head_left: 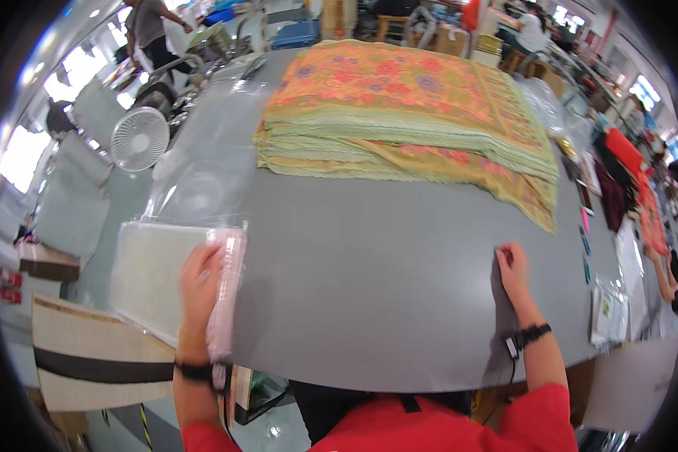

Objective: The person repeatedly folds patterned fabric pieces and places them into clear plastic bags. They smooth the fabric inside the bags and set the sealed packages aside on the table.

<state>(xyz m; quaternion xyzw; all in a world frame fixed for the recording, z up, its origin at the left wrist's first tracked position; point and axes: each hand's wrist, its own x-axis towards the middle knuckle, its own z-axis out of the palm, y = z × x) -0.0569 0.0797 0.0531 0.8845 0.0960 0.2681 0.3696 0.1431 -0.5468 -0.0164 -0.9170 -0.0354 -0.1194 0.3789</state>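
My left hand (202,277) is over a flat stack of clear plastic bags (147,260) at the table's left edge, next to the stack's pinkish side strip (230,301). Motion blurs its bent fingers, so their grip is unclear. On the right, my right hand (514,267) is just above the grey table (369,286), its fingers curled in and nothing visible in them. A high pile of folded floral cloths (399,83), orange with green borders, lies across the far side of the table. One cloth corner (531,203) droops toward my right hand.
A clear plastic sheet (203,162) covers the far left of the table. A white fan (140,138) stands beyond that edge. Pens (585,241) and small packets (609,315) line the right edge. A red cloth (631,158) and another person's hand (661,275) are farther right.
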